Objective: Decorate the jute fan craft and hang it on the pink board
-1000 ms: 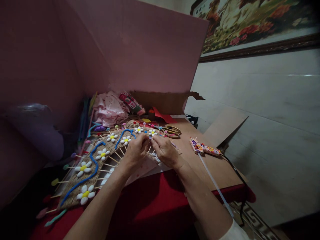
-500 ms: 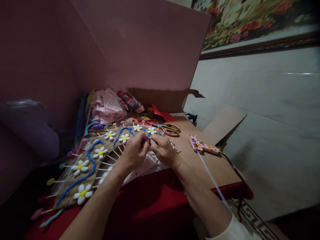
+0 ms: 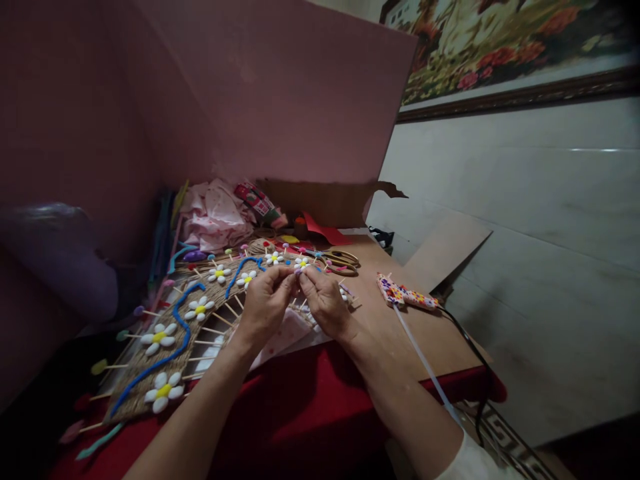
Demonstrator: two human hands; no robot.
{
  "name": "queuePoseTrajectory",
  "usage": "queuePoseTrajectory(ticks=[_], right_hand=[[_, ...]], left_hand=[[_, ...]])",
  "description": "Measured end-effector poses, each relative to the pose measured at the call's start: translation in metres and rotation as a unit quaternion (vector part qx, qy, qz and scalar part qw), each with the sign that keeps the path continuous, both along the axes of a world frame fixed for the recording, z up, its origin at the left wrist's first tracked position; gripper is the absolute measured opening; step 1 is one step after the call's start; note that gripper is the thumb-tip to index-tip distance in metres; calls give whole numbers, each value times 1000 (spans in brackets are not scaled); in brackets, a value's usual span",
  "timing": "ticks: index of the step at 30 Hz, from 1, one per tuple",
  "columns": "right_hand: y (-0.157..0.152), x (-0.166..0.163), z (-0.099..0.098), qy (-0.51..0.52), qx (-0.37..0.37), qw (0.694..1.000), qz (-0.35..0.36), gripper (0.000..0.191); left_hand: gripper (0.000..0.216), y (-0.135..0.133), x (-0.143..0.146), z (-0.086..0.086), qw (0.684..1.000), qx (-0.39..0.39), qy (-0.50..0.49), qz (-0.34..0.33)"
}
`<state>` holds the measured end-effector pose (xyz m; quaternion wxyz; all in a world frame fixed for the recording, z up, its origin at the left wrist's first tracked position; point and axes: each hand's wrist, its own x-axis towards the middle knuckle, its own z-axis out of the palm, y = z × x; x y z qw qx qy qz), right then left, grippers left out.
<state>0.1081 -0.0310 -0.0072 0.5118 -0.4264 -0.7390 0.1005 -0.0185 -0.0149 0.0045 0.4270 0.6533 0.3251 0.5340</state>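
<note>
Pink wall (image 3: 280, 100) behind and to the left, pale tiled wall (image 3: 525, 200) on the right with a framed picture (image 3: 490, 47) up top; light is dim. Patterned floor strip (image 3: 505, 433) at lower right. Tabletop is covered in red cloth (image 3: 310, 400) at the near side, brown board (image 3: 395, 333) over its right part. Torn cardboard strip (image 3: 320, 203) stands along the back; another panel (image 3: 447, 250) leans at the tiled wall.

Back left: crumpled pink bundle (image 3: 217, 217), printed packet (image 3: 257, 200) just beside it. Red sheet (image 3: 325, 230) sits right of the packet. Scissors (image 3: 343, 260), gold handles, lie on the board beyond the right hand (image 3: 325, 297). Glue gun (image 3: 407, 293), floral print, lies on its side at the board's right; clear stick (image 3: 425, 363) runs out of it toward the near edge, black cord (image 3: 465, 340) drops over the side.

Twine arch (image 3: 215, 291) lies across the left and middle of the tabletop: white flowers with yellow centres, blue wavy strips, colour-tipped sticks poking out around the outer edge.

Left hand (image 3: 270, 300) and right hand meet above the arch's far part, fingers closed in a pinch, tiny purple bit (image 3: 299, 271) between the fingertips. Its exact shape: can't tell, mostly covered.
</note>
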Motion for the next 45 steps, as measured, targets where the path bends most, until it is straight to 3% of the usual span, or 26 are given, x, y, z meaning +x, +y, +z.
queuePoseTrajectory(ticks=[6,12,18,26,31,39,45], right_hand=[[-2,2,4,-70,26,997,-15,22],[-2,6,6,-131,57,989,-40,19],[-4,5,6,-113,56,992,-22,19],[-3,9,7,-140,57,988,-27,18],[-1,13,6,-143,50,988,16,16],[2,7,0,-118,50,992,-12,17],[3,3,-5,-112,49,992,-31,17]], left_hand=[[15,-4,-2,3,996,56,49,39],[13,-8,-5,8,958,184,188,118],[15,-5,-6,8,972,131,164,103],[14,-4,-9,8,972,138,180,57],[14,-4,-10,11,965,150,209,48],[14,-1,-7,3,935,218,256,111],[14,0,-5,-1,930,216,263,139]])
